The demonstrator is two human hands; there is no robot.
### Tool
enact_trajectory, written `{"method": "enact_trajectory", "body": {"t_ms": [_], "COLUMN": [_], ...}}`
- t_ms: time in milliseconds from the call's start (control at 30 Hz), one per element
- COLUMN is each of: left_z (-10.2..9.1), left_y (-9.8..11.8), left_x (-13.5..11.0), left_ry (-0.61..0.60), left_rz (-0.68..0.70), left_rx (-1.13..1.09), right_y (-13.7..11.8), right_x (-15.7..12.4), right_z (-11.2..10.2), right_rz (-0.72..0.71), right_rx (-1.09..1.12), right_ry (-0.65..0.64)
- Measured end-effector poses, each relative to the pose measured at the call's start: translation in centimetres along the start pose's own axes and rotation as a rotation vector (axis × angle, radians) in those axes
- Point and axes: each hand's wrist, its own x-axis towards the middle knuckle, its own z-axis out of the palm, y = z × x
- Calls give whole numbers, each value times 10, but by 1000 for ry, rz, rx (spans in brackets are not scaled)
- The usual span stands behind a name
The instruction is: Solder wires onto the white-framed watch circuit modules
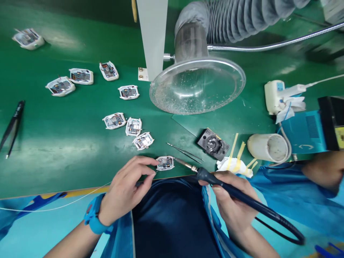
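A small white watch case (165, 163) with an exposed circuit board lies near the table's front edge. My left hand (129, 182) is beside it, fingertips at its left side, thumb and fingers closed on a thin solder wire (80, 197) that trails off to the left. In my right hand (236, 200) is a soldering iron (228, 188), its tip at the upper right edge of the case. Slim metal tweezers (185, 152) lie just above the iron.
Several open watch cases (129, 92) are spread over the green table (67, 143). Black tweezers (13, 123) lie far left. A clear fume hood (197, 86) hangs overhead. To the right are a black block (213, 144), a white cup (268, 148) and a co-worker's arm (324, 170).
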Motion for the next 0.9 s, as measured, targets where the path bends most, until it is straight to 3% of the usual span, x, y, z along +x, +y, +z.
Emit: {"method": "enact_trajectory", "body": {"t_ms": [233,333,467,567,667,733,833,900], "left_z": [-15,-23,-30,-29,-23,-18,-14,-12], "left_y": [-2,-3,-4,0,7,12,16,17], "left_x": [3,1,-8,-11,-6,-3,-3,-7], "left_ry": [-87,-13,70,122,153,207,318,271], "left_rz": [76,102,-18,-255,-551,-651,-610,-488], "left_rx": [-40,126,184,-49,-601,-871,-956,-839], "right_y": [34,46,51,54,56,54,40,25], "right_x": [5,10,15,15,14,11,4,-1], "right_z": [32,49,58,58,55,54,55,60], "right_rz": [-255,-338,-358,-367,-382,-382,-353,-341], "right_rx": [-76,-272,-438,-471,-454,-433,-317,-193], "right_ry": [-28,25,76,73,79,117,182,152]}}
